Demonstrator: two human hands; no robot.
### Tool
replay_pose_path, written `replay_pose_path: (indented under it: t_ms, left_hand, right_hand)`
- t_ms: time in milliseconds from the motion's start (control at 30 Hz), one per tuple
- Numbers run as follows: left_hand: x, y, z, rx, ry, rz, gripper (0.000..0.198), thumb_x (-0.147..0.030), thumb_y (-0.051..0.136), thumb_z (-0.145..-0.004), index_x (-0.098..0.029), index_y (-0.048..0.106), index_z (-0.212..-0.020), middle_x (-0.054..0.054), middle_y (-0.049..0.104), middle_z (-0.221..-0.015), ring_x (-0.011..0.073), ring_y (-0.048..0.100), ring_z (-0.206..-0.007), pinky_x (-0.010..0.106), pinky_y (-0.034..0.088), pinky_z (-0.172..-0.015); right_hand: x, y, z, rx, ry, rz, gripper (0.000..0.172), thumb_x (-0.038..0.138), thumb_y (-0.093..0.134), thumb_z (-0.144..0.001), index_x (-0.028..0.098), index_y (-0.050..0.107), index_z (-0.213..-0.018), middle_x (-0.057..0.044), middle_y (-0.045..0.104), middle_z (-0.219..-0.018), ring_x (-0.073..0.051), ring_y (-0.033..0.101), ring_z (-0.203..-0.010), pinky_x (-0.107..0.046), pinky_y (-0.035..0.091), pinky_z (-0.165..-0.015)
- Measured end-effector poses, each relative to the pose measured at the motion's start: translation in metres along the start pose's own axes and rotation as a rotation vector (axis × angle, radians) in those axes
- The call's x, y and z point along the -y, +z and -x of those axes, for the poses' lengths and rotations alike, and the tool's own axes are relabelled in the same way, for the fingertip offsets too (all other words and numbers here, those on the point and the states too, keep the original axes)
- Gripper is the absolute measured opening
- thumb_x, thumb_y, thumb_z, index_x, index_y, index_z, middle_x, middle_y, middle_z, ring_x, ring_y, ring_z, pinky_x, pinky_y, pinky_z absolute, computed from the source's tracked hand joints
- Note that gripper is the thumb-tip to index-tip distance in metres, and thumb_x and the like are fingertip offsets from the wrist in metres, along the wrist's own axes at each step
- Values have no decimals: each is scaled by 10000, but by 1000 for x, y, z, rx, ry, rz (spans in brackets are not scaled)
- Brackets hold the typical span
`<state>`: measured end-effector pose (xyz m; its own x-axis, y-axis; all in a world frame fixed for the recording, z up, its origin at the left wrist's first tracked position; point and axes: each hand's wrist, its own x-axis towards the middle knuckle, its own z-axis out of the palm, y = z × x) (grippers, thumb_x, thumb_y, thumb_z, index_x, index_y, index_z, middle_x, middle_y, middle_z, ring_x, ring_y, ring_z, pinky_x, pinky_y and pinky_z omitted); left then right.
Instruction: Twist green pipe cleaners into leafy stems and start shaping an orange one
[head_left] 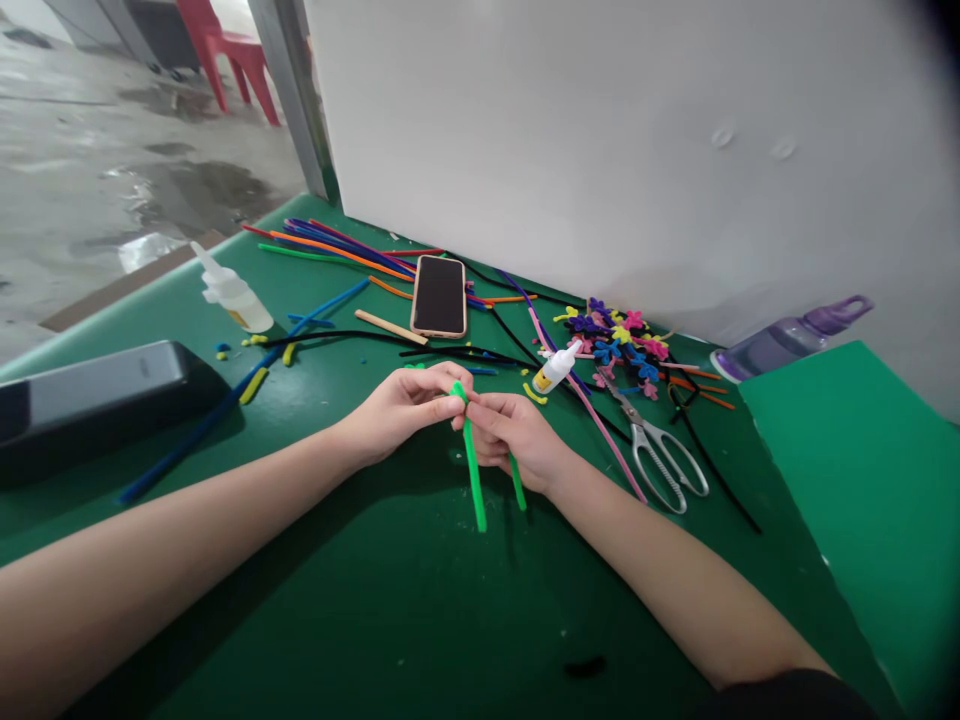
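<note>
Clearly both hands were busy with one green pipe cleaner (pixel 474 470), held just above the middle of the green worktop (pixel 390 600). The left hand (pixel 401 405) had its fingers narrowed to a pinch on the bent top of the stem, and the right hand (pixel 510 435) met it there, fingers closed around the same bend, so that two green legs hung down toward the person.

To bend or twist such a stem well, it seemed best to keep the pinch tight right at the fold, turn with the fingertips and not the wrists, and hold the two legs even so that neither slipped through. The wire core would likely kink if forced sideways.

Beside the right hand lay a pair of scissors (pixel 664 455), and a small glue bottle (pixel 556 368) sat just beyond the hands, near a heap of coloured pipe-cleaner flowers (pixel 619 340). A larger glue bottle (pixel 232 295) stood to the left, with a phone (pixel 439 296) face up among loose stems by the white wall.

Both bottles carried a yellow label, but its writing was too small to read; no brand showed on the phone.
</note>
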<state>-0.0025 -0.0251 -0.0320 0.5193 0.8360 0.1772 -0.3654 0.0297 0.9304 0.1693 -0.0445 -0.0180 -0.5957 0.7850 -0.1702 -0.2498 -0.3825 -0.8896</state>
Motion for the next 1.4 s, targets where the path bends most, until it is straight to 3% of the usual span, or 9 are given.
replay_pose_path:
  t_ms: [133, 300, 600, 933, 1100, 1200, 1400]
  left_hand:
    - [2, -1, 0, -25, -18, 22, 73, -215, 687, -755, -152, 699, -720, 12, 553, -810, 80, 543, -607, 233, 453, -599]
    - [-1, 1, -1, -98, -25, 6, 155, -218, 698, -742, -142, 644, -618, -4, 553, -697, 95, 546, -615, 237, 438, -623]
    - [-1, 3, 1, -138, -76, -43, 212, -225, 681, -753, -140, 578, -588, -20, 474, -677, 87, 470, -628, 221, 371, -604]
    - [0, 5, 2, -186, -78, -201, 229, -233, 693, -715, -135, 546, -570, -11, 459, -707, 98, 441, -646, 233, 365, -604]
    - [-3, 9, 1, -159, -92, -332, 231, -254, 679, -722, -138, 548, -572, -12, 474, -684, 110, 457, -654, 238, 364, -603]
    - [-2, 10, 0, -185, -109, -325, 231, -264, 665, -738, -140, 541, -589, -15, 477, -679, 106, 459, -647, 232, 365, -603]
    - [0, 8, -1, -291, -117, -242, 215, -277, 649, -759, -150, 525, -637, -34, 481, -640, 85, 440, -584, 208, 342, -561]
  right_hand:
    - [-2, 0, -1, 9, 15, 10, 241, 383, 627, -806, 149, 645, -749, 101, 280, -439, -42, 210, -402, -195, 210, -395]
    - [-2, 1, -2, -94, -58, 89, 234, 390, 651, -779, 158, 651, -748, 95, 308, -446, -44, 233, -401, -209, 189, -398]
    - [-8, -1, 0, -187, -149, 282, 263, 396, 692, -727, 165, 593, -650, 79, 341, -481, -44, 244, -420, -224, 147, -415]
    - [-3, 11, 9, -335, -205, 719, 333, 417, 611, -774, 189, 450, -592, 66, 353, -478, -63, 247, -434, -224, 190, -422]
    - [-8, 13, 11, -432, -386, 1093, 302, 297, 546, -808, 192, 405, -563, 63, 326, -475, -76, 276, -455, -240, 245, -485]
    - [-7, 11, 10, -429, -423, 1176, 254, 308, 524, -824, 193, 463, -606, 57, 357, -481, -80, 310, -445, -241, 257, -489]
    - [1, 5, 8, -388, -399, 1152, 163, 300, 505, -844, 180, 616, -842, 14, 560, -631, -91, 434, -493, -230, 359, -540]
